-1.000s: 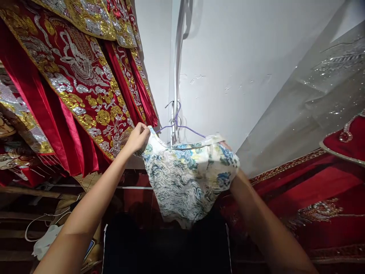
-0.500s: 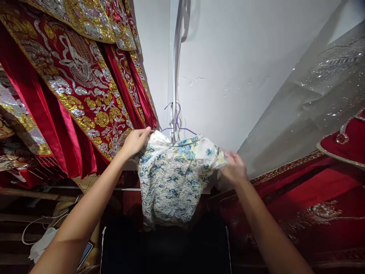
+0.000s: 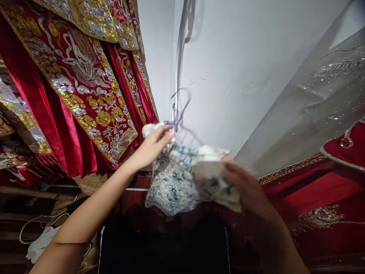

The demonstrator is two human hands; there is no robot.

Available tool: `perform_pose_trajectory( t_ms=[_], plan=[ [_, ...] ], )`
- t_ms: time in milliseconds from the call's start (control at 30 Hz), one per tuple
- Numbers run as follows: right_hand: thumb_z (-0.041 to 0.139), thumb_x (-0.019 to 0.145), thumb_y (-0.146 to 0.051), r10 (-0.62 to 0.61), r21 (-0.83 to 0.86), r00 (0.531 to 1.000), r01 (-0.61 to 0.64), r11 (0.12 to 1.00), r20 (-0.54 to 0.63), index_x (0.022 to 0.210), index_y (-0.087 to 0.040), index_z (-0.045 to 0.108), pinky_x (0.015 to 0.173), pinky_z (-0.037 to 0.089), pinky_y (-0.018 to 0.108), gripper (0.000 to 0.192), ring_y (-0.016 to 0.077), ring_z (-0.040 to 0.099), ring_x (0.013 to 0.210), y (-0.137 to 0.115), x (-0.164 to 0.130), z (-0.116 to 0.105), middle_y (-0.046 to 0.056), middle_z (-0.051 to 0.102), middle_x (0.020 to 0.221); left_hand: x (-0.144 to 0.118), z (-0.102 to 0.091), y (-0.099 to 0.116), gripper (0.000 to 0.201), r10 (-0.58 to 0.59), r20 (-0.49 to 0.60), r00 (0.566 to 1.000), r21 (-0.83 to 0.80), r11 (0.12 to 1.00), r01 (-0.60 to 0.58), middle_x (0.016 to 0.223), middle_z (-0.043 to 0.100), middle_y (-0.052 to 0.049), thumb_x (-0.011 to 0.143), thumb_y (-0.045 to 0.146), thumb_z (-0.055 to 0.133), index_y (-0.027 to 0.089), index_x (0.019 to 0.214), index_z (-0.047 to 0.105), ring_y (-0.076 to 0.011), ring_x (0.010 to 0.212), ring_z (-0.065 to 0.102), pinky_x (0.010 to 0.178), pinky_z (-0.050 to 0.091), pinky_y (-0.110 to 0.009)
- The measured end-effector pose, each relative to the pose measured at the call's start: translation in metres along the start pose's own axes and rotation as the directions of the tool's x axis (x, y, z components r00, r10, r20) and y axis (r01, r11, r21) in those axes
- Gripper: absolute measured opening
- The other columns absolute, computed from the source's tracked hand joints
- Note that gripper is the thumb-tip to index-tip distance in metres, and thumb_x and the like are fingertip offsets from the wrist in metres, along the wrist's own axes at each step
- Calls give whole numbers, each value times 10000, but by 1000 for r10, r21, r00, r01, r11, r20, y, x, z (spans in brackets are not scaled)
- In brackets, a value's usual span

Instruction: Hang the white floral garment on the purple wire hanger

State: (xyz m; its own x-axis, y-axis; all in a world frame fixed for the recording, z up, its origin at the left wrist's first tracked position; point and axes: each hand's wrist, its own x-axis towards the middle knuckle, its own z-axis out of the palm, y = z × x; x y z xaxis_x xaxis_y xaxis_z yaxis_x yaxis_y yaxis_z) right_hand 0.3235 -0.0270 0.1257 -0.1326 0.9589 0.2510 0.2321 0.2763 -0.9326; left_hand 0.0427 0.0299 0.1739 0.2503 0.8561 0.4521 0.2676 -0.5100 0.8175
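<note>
A small white brocade garment w/ blue-green floral pattern (image 3: 176,179) is held up in front of the white wall (image 3: 242,76), on a thin purple wire hanger (image 3: 182,110) that is blurred. The left hand (image 3: 151,148) is closed on the garment's upper left shoulder, fingers pinched on the cloth. The right hand (image 3: 245,186) is at the garment's right edge, motion-blurred; cloth appears gripped there, but finger state cannot be told for sure.

Handling, as judged: fabric is light, soft, limp, prob. a bit slick; it bunches and sags btw. the hands. Best taken at shoulder seams or collar, near the hanger ends; the wire hanger looks thin, easily bent or snagged.

Edges and room: red velvet robes w/ gold and silver embroidery (image 3: 80,87) hang just beside the left hand, close enough to catch. A red embroidered cloth (image 3: 322,198) lies lower right, near the right arm. Open room is found straight ahead by the wall and above.
</note>
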Motion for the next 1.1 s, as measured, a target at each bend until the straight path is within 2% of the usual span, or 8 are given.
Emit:
perform_pose_trajectory(
  t_ms=[100,200,267,367,533,667,800,1100],
  plan=[
    [611,896,-417,-64,-59,889,102,993,453,1028,-259,611,747,546,369,205,228,621,816,-6,-17,42,60,665,947,-26,23,-1,404,-246,209,947,-422,851,314,1056,649,-95,946,520,488,206,1196,534,-184,887,642,801,515,-338],
    [587,927,-391,-76,-39,786,127,991,614,1210,-268,491,841,526,377,324,199,615,862,0,-12,71,63,643,1118,-50,24,-2,401,-358,339,870,-494,719,488,739,573,7,884,481,605,205,1160,513,-103,581,524,573,422,-236],
    [590,929,-395,-63,-40,825,103,994,561,1283,-270,413,866,515,381,415,196,624,900,10,-3,76,75,624,1198,-58,9,-3,368,-371,416,830,-310,800,513,610,473,56,886,476,597,198,1122,547,-84,474,396,490,326,-220],
    [536,959,-419,-43,-19,902,57,998,429,1217,-261,447,855,513,375,315,197,640,897,24,10,66,67,658,1120,-54,-27,-2,328,-304,322,897,138,952,274,648,543,12,935,478,496,185,967,642,-122,548,458,548,365,-249],
    [494,965,-490,-35,83,918,2,997,396,992,-243,579,757,532,346,263,206,657,811,32,15,53,44,688,908,5,-68,-14,344,58,-20,998,587,809,-35,698,621,-29,933,422,472,172,785,656,-178,661,539,659,386,-279],
    [506,953,-497,-27,88,900,-12,996,434,881,-236,615,732,527,338,292,204,650,776,38,11,59,37,687,836,75,-68,-33,322,144,-142,979,570,821,-38,629,594,-31,877,374,519,148,704,671,-166,629,515,655,375,-282],
    [515,939,-518,-3,124,902,-57,991,432,881,-235,621,688,529,340,307,201,644,711,52,6,62,32,684,769,114,-46,-42,272,-23,12,1000,303,953,19,588,585,-34,789,331,583,124,643,683,-137,580,487,613,374,-276],
    [466,911,-654,180,27,880,-213,977,439,884,-217,653,621,501,329,476,213,651,659,90,12,71,61,720,763,77,-26,-45,386,33,158,987,290,954,-78,532,446,23,867,456,540,143,700,691,-103,506,352,541,280,-265]
  ],
)
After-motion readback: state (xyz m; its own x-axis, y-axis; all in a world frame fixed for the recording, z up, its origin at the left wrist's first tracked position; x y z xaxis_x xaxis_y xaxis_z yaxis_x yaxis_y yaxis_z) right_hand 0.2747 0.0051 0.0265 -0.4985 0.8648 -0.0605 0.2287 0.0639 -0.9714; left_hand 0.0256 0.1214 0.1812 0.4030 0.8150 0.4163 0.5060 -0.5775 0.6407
